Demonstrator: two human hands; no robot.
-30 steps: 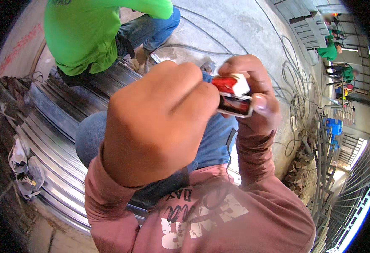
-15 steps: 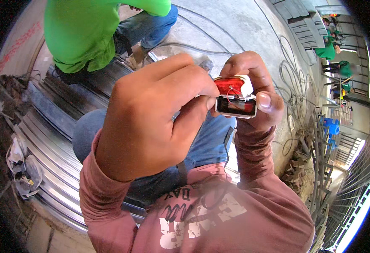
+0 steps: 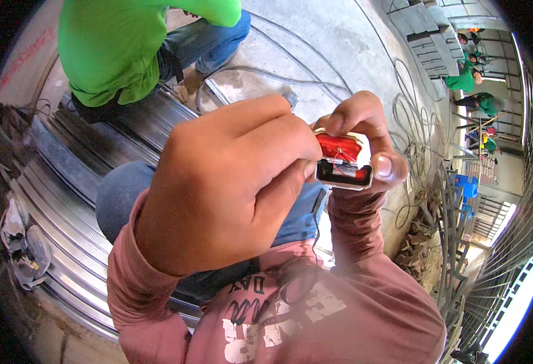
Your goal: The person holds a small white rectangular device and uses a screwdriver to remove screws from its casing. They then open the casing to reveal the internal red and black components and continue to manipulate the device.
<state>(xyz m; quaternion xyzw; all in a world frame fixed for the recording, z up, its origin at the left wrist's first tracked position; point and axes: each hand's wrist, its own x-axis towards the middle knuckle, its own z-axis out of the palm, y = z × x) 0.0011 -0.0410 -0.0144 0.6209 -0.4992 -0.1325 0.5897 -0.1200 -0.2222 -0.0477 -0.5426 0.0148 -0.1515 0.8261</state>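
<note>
Over concrete floor (image 3: 339, 54) and metal channels (image 3: 66, 200), small red-and-white device (image 3: 343, 161) sat pinched between right hand (image 3: 363, 130) thumb and fingertips, left hand (image 3: 230, 188) fingers curled against its left edge.

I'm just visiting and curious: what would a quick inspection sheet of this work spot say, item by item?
Surface: grey concrete floor, with long ribbed metal sheets lying on it.
Job's things: small red-and-white plastic box, opened, thin wires inside.
Clutter: crumpled grey gloves; rubble pile.
Hands: right hand shut on the box; left hand pinching at its edge.
Cables: loose grey cables coiled on the floor.
Surroundings: person in green shirt crouching; metal railings.
</note>
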